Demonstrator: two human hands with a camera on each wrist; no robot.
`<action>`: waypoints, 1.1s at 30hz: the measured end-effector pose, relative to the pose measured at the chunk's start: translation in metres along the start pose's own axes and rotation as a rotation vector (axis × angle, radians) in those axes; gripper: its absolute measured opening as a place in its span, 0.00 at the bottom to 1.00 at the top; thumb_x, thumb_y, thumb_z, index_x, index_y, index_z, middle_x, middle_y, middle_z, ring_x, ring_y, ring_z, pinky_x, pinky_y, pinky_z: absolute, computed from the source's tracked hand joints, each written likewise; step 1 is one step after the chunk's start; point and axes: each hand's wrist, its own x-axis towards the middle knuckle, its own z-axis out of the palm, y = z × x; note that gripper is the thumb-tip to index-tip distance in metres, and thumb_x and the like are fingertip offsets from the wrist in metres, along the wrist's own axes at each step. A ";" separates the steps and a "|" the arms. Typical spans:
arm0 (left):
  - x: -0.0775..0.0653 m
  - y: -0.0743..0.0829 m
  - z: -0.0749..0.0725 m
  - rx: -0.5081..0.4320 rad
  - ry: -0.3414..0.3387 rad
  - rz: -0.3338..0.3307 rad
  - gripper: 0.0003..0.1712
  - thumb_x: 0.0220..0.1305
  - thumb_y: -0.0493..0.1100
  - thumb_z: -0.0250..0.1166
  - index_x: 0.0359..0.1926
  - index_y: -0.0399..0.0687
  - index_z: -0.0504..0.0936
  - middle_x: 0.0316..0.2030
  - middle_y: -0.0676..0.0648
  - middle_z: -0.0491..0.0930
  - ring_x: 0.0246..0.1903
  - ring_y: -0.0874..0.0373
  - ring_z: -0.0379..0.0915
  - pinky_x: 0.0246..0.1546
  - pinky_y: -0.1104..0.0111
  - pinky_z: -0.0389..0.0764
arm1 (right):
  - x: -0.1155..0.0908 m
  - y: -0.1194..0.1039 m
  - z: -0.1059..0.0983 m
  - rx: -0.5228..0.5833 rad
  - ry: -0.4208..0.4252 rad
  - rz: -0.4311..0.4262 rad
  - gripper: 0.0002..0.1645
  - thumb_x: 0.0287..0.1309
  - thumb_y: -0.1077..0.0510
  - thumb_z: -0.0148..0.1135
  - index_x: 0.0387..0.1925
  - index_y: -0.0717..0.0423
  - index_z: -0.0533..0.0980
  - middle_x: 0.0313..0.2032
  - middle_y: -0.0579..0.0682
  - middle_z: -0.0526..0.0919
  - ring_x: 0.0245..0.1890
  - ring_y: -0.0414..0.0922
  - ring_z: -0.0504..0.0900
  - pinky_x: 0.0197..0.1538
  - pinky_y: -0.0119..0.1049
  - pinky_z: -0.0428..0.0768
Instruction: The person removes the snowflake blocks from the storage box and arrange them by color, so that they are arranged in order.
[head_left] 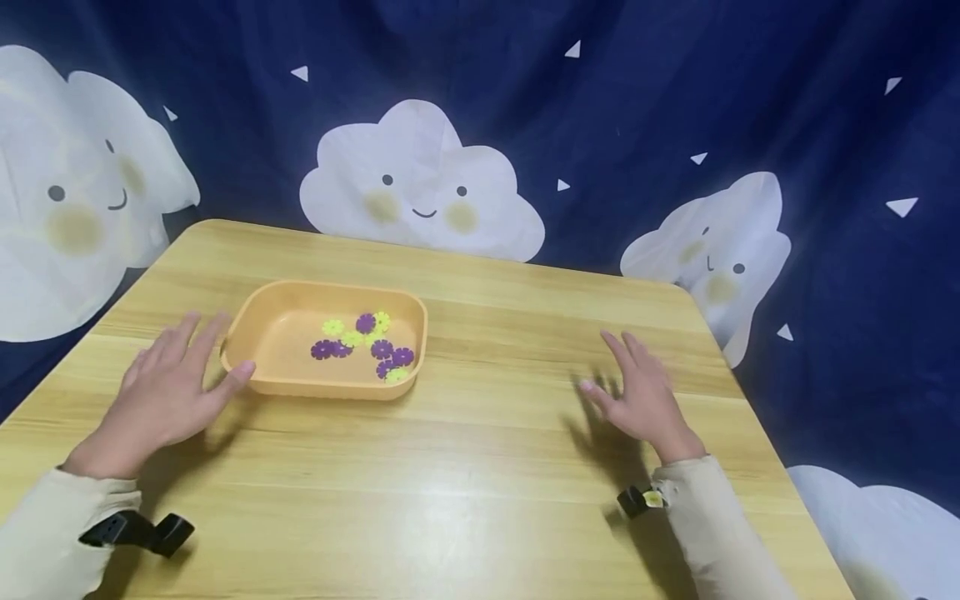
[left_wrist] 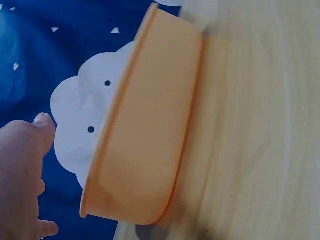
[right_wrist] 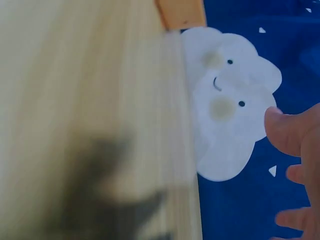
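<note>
An orange plastic basin stands on the left half of the table, its outer wall filling the middle of the left wrist view. Several purple flower-shaped pieces and yellow flower-shaped pieces lie in it, mostly toward its right side. Beside the basin's left end is my left hand, fingers extended and thumb near the rim; whether it touches cannot be told. My right hand hovers over the right part of the table, fingers spread, holding nothing. A corner of the basin shows at the top of the right wrist view.
The light wooden table has rounded far corners. Behind it hangs a dark blue curtain printed with smiling white clouds and small triangles. A dark strapped device sits on the left wrist, another on the right.
</note>
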 end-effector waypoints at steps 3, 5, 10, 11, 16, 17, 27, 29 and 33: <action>0.004 -0.001 -0.004 -0.153 -0.033 -0.004 0.42 0.76 0.55 0.47 0.76 0.40 0.38 0.70 0.22 0.40 0.64 0.19 0.40 0.56 0.24 0.45 | 0.015 -0.003 -0.001 0.121 -0.034 -0.012 0.44 0.61 0.46 0.64 0.72 0.57 0.57 0.69 0.67 0.58 0.66 0.67 0.60 0.66 0.66 0.59; 0.004 0.000 -0.006 -0.247 -0.064 -0.032 0.41 0.77 0.53 0.44 0.75 0.40 0.34 0.69 0.21 0.39 0.62 0.18 0.43 0.54 0.24 0.49 | 0.024 -0.005 -0.001 0.188 -0.057 -0.005 0.42 0.62 0.47 0.64 0.71 0.56 0.59 0.68 0.64 0.62 0.64 0.64 0.66 0.64 0.63 0.66; 0.000 0.003 -0.009 -0.403 -0.111 -0.153 0.40 0.77 0.57 0.37 0.75 0.49 0.26 0.70 0.23 0.39 0.59 0.17 0.51 0.50 0.26 0.59 | 0.044 -0.013 0.000 0.365 -0.110 -0.017 0.38 0.64 0.51 0.63 0.71 0.54 0.60 0.64 0.66 0.68 0.57 0.62 0.75 0.59 0.58 0.75; 0.000 0.004 -0.008 -0.431 -0.110 -0.170 0.39 0.77 0.57 0.36 0.75 0.49 0.25 0.71 0.24 0.39 0.59 0.17 0.52 0.50 0.28 0.63 | 0.048 -0.015 0.001 0.405 -0.120 -0.024 0.37 0.65 0.52 0.63 0.70 0.55 0.59 0.63 0.67 0.69 0.56 0.62 0.76 0.59 0.57 0.75; -0.002 0.006 0.004 -0.602 -0.073 -0.219 0.39 0.77 0.56 0.34 0.74 0.45 0.25 0.70 0.23 0.42 0.56 0.27 0.63 0.40 0.73 0.81 | 0.067 -0.028 0.005 0.551 -0.159 -0.030 0.36 0.64 0.58 0.63 0.70 0.55 0.60 0.59 0.67 0.72 0.53 0.60 0.79 0.60 0.52 0.76; -0.002 0.006 0.006 -0.623 -0.061 -0.225 0.39 0.77 0.56 0.34 0.74 0.44 0.26 0.69 0.22 0.43 0.55 0.30 0.64 0.36 0.80 0.78 | 0.070 -0.032 0.006 0.570 -0.167 -0.028 0.36 0.64 0.58 0.63 0.70 0.55 0.60 0.59 0.67 0.73 0.53 0.59 0.79 0.60 0.51 0.76; -0.007 0.004 0.019 -0.764 0.053 -0.348 0.43 0.74 0.54 0.49 0.77 0.49 0.34 0.70 0.25 0.47 0.38 0.76 0.71 0.36 0.75 0.84 | 0.098 -0.063 0.016 0.584 -0.215 -0.117 0.34 0.63 0.60 0.64 0.68 0.56 0.63 0.54 0.62 0.78 0.51 0.57 0.80 0.58 0.48 0.79; -0.010 0.005 0.025 -0.778 0.066 -0.349 0.43 0.74 0.51 0.52 0.76 0.46 0.36 0.69 0.25 0.48 0.40 0.79 0.68 0.37 0.75 0.84 | 0.101 -0.069 0.018 0.567 -0.229 -0.129 0.33 0.63 0.59 0.64 0.67 0.54 0.63 0.53 0.59 0.79 0.50 0.55 0.81 0.57 0.46 0.79; -0.009 0.008 0.032 -0.789 0.103 -0.331 0.42 0.73 0.45 0.55 0.76 0.42 0.41 0.68 0.25 0.53 0.41 0.83 0.67 0.38 0.77 0.83 | 0.110 -0.079 0.020 0.556 -0.251 -0.144 0.33 0.64 0.58 0.63 0.68 0.51 0.64 0.52 0.55 0.80 0.49 0.50 0.81 0.56 0.42 0.80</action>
